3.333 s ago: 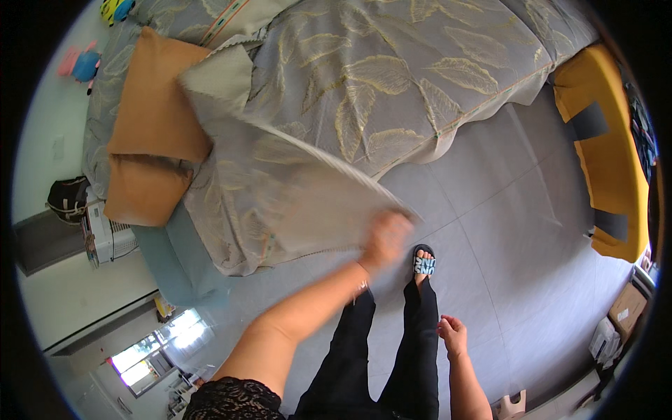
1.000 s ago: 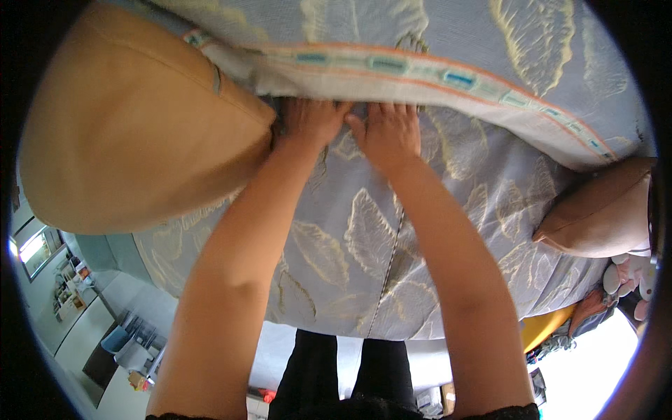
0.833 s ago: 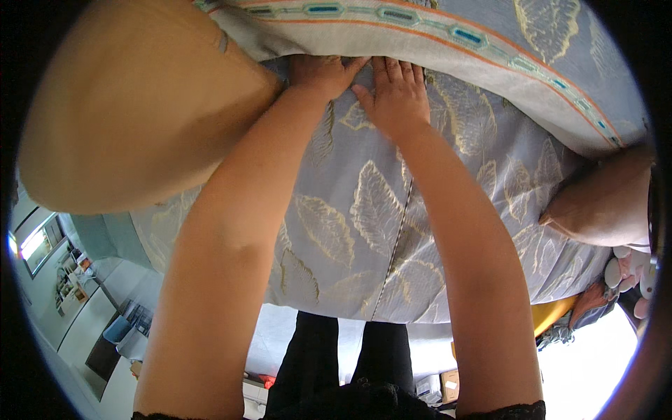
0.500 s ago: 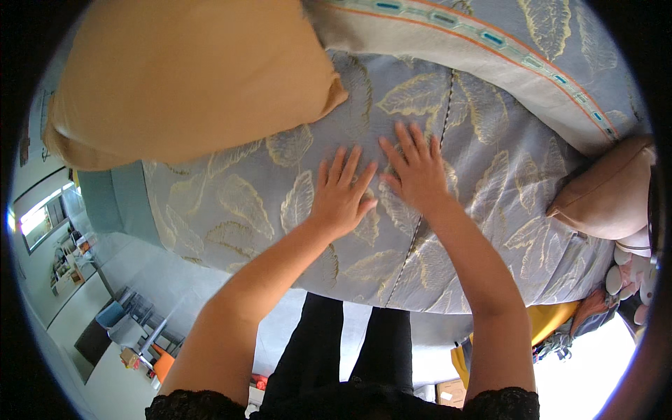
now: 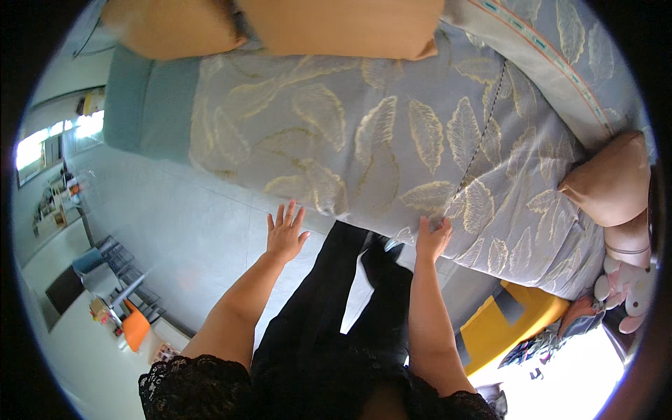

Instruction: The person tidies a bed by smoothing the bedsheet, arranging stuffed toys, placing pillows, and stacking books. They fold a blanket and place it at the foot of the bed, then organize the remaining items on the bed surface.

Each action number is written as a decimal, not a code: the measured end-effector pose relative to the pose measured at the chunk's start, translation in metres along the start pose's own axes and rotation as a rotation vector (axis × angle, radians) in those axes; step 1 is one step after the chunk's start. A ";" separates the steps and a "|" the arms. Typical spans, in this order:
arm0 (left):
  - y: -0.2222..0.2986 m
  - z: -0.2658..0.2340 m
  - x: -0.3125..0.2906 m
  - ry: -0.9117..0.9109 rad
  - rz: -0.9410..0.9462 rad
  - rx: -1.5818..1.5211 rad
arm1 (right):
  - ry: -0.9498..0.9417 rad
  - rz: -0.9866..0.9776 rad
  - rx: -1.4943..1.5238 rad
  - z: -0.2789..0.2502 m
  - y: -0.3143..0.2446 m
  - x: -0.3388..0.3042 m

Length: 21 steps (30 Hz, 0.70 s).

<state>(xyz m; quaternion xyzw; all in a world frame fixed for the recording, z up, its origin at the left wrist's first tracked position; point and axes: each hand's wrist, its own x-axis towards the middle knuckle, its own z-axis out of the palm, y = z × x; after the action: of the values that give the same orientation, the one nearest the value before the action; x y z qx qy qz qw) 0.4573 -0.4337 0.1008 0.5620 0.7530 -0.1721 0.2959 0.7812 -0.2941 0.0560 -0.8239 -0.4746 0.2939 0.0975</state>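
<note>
A grey sofa cover (image 5: 364, 140) with a gold leaf pattern lies over the sofa's seat, its surface slightly wrinkled on the right. At the cover's front edge, right of the middle, my right hand (image 5: 434, 240) has its fingers closed on the fabric beside a dark stitched seam (image 5: 483, 133). My left hand (image 5: 285, 236) hangs over the floor just off the front edge, fingers spread and holding nothing. Orange-tan cushions (image 5: 343, 24) rest along the back of the seat.
The sofa's teal end (image 5: 150, 105) shows at the left. A brown cushion (image 5: 612, 178) and a plush toy (image 5: 623, 287) sit at the right. Below them is a yellow piece (image 5: 518, 318). Chairs (image 5: 105, 280) and a white table (image 5: 105, 364) stand at lower left.
Both hands, which lay flat and spread on the cover, have drawn back toward me. The right has closed on the front edge; the left has come off the fabric. The view has shifted left.
</note>
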 end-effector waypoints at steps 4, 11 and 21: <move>-0.048 0.051 -0.071 0.125 -0.213 -0.301 | -0.126 -0.083 -0.208 0.006 0.045 0.023; -0.142 0.174 -0.256 0.149 -0.363 -0.386 | -0.005 -0.159 -0.341 -0.010 0.081 0.060; -0.222 0.242 -0.335 0.099 -0.154 -0.602 | -0.270 0.040 -0.458 0.021 0.207 -0.220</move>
<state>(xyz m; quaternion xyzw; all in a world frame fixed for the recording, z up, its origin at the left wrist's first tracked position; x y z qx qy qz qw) 0.3726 -0.8946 0.1135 0.3980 0.8240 0.0642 0.3980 0.8365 -0.5909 0.0339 -0.7872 -0.5209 0.2880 -0.1614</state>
